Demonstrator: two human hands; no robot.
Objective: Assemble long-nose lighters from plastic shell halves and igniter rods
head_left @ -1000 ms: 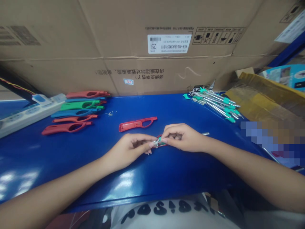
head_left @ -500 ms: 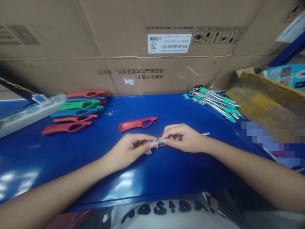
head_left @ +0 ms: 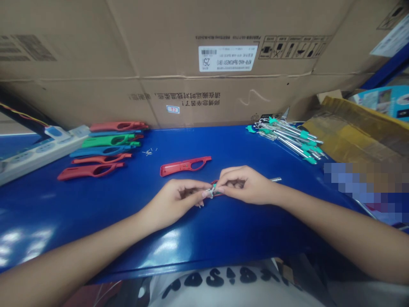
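The left hand (head_left: 174, 202) and right hand (head_left: 244, 185), both curled, nearly met, pinching a small clear-and-green part (head_left: 210, 193) at centre; forearms (head_left: 92, 247) slanted in from near left and near right. A red shell (head_left: 185, 166) lay just beyond.

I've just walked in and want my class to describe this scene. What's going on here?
A person is working with both hands at a blue table. The left hand pinches a small pale part; the right hand has its fingertips right beside it, their exact hold unclear. An open red casing half lies just beyond. Coloured casings lie to the left, and metal rods with green pieces are piled at the right.
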